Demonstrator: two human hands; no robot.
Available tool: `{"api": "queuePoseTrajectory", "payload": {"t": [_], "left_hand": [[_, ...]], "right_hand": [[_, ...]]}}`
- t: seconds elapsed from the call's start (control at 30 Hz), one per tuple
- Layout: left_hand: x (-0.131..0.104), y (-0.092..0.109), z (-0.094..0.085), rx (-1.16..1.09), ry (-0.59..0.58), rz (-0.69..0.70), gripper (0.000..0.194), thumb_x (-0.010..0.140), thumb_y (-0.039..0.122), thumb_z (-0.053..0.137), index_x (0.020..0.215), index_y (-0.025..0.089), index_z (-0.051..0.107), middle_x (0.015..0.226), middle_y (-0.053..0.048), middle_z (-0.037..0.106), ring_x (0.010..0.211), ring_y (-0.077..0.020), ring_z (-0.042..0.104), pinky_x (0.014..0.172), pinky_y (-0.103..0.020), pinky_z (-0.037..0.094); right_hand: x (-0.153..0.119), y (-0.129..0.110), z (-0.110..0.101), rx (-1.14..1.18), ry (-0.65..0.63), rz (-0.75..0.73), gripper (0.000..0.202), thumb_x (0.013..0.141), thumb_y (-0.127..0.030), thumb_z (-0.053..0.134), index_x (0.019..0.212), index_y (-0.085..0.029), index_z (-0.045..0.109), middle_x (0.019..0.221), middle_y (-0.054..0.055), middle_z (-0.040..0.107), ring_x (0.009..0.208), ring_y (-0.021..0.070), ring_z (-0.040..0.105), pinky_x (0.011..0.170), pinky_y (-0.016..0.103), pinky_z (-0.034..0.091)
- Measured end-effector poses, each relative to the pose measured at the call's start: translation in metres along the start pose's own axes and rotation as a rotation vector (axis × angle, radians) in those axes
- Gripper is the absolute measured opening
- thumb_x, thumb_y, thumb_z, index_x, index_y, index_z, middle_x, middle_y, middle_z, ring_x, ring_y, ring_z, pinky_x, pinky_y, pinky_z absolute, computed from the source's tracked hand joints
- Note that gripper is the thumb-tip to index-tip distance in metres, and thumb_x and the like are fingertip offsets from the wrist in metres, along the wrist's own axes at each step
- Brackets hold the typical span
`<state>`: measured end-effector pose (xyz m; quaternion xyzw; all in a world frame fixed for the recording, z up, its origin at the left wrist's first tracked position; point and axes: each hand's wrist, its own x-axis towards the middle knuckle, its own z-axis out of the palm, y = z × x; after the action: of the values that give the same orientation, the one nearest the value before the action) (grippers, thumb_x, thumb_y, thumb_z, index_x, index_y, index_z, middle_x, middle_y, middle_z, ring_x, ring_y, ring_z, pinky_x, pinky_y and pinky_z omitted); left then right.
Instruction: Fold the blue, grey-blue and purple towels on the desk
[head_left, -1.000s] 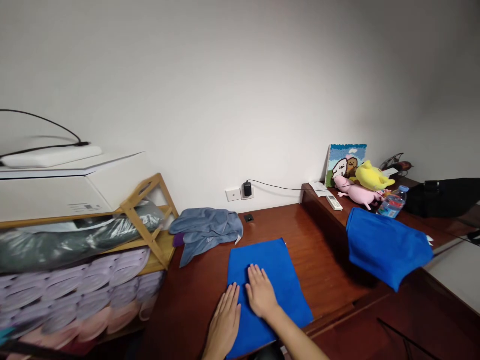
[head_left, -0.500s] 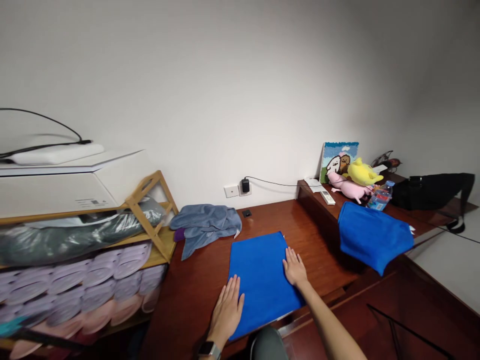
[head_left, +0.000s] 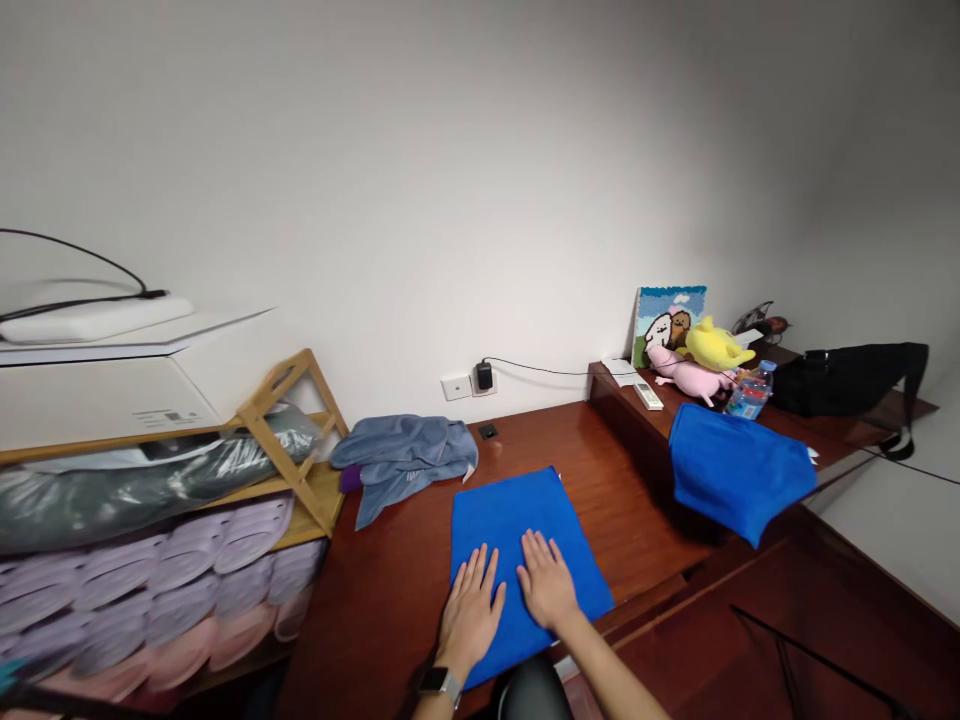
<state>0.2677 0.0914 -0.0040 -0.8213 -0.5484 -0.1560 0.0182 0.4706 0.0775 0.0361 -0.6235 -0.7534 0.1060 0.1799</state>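
Note:
A blue cloth [head_left: 517,505] lies spread out flat on the reddish-brown wooden desk [head_left: 382,600]. My left hand [head_left: 472,610] rests palm down over the cloth's left side, fingers stretched out; a watch is on that wrist. Close beside it, my right hand [head_left: 547,580] lies flat near the cloth's middle, fingers extended. Neither hand grips anything. Another blue cloth [head_left: 739,470] drapes over the edge of the raised shelf on the right. Behind the flat cloth, a crumpled grey-blue towel [head_left: 409,450] sits near the wall.
At left, a wooden rack [head_left: 300,440] holds several lilac and pink clogs [head_left: 180,560] under a white box [head_left: 112,390]. The raised shelf bears plush toys [head_left: 716,345], a water bottle [head_left: 752,392], a remote [head_left: 648,396] and a black bag [head_left: 847,380]. A charger [head_left: 484,376] is plugged into the wall.
My right hand has slid left from the cloth's right edge to its middle. The left hand has shifted slightly right, further onto the cloth. The view has turned slightly.

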Motion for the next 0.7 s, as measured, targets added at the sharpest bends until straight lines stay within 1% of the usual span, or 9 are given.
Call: {"api": "queuePoseTrajectory", "payload": {"t": [0.13,0.17,0.23,0.37,0.43,0.5,0.6,0.67,0.7], "left_hand": [[0.002,0.001,-0.003,-0.015,0.004,0.007,0.062,0.108,0.049,0.031,0.166,0.025,0.033,0.172,-0.008,0.038,0.160,-0.0270,0.033,0.130,-0.053,0.032],[0.004,0.002,-0.005,-0.020,0.000,0.006,0.062,0.108,0.049,0.031,0.165,0.025,0.034,0.172,-0.008,0.038,0.160,-0.0268,0.033,0.130,-0.053,0.032],[0.012,0.004,-0.010,-0.026,-0.023,-0.003,0.062,0.108,0.048,0.030,0.165,0.024,0.036,0.171,-0.009,0.039,0.160,-0.0263,0.034,0.130,-0.052,0.031],[0.030,0.002,-0.025,-0.021,-0.086,-0.053,0.060,0.107,0.041,0.031,0.161,0.019,0.044,0.168,-0.012,0.043,0.158,-0.0271,0.038,0.129,-0.052,0.032],[0.037,0.000,-0.032,-0.020,-0.089,-0.063,0.060,0.107,0.038,0.030,0.161,0.017,0.044,0.169,-0.012,0.042,0.158,-0.0268,0.038,0.130,-0.052,0.031],[0.040,0.005,-0.035,-0.018,-0.071,-0.054,0.060,0.108,0.038,0.027,0.162,0.018,0.042,0.171,-0.011,0.039,0.160,-0.0255,0.035,0.131,-0.051,0.030],[0.035,0.023,-0.032,-0.013,-0.028,-0.028,0.059,0.108,0.037,0.026,0.162,0.019,0.042,0.172,-0.009,0.037,0.160,-0.0249,0.034,0.131,-0.049,0.029],[0.025,0.037,-0.024,-0.013,-0.010,-0.008,0.058,0.108,0.035,0.027,0.162,0.021,0.042,0.171,-0.009,0.040,0.159,-0.0255,0.036,0.130,-0.051,0.030],[0.019,0.041,-0.020,-0.017,-0.009,0.004,0.058,0.108,0.035,0.028,0.163,0.023,0.041,0.170,-0.009,0.042,0.159,-0.0260,0.037,0.130,-0.052,0.031]], "right_hand": [[-0.007,0.051,-0.029,-0.114,-0.052,0.183,0.063,0.111,-0.042,0.024,0.168,-0.014,0.028,0.173,0.008,0.026,0.163,0.0232,0.022,0.133,0.046,0.016],[-0.006,0.058,-0.034,-0.128,-0.069,0.205,0.064,0.111,-0.041,0.023,0.168,-0.014,0.028,0.173,0.008,0.025,0.163,0.0231,0.022,0.133,0.046,0.016],[0.000,0.064,-0.042,-0.136,-0.092,0.211,0.064,0.111,-0.041,0.022,0.168,-0.013,0.028,0.174,0.008,0.025,0.163,0.0225,0.021,0.133,0.044,0.016],[0.023,0.054,-0.050,-0.135,-0.129,0.202,0.065,0.110,-0.038,0.020,0.169,-0.011,0.026,0.175,0.008,0.022,0.164,0.0223,0.018,0.133,0.043,0.014],[0.032,0.045,-0.052,-0.136,-0.151,0.217,0.065,0.110,-0.037,0.020,0.168,-0.009,0.026,0.175,0.009,0.022,0.164,0.0235,0.018,0.133,0.044,0.014],[0.035,0.035,-0.052,-0.133,-0.135,0.203,0.064,0.110,-0.035,0.022,0.168,-0.008,0.028,0.175,0.011,0.023,0.164,0.0248,0.019,0.133,0.046,0.013],[0.024,0.014,-0.038,-0.090,-0.053,0.050,0.061,0.111,-0.036,0.024,0.167,-0.014,0.033,0.174,0.008,0.027,0.163,0.0233,0.020,0.133,0.044,0.013],[0.011,0.002,-0.026,-0.053,-0.020,-0.063,0.060,0.112,-0.038,0.023,0.167,-0.019,0.034,0.173,0.006,0.030,0.163,0.0211,0.022,0.133,0.042,0.015],[0.004,-0.001,-0.020,-0.041,-0.016,-0.081,0.059,0.112,-0.040,0.023,0.167,-0.020,0.034,0.173,0.006,0.031,0.163,0.0206,0.022,0.133,0.042,0.015]]}}
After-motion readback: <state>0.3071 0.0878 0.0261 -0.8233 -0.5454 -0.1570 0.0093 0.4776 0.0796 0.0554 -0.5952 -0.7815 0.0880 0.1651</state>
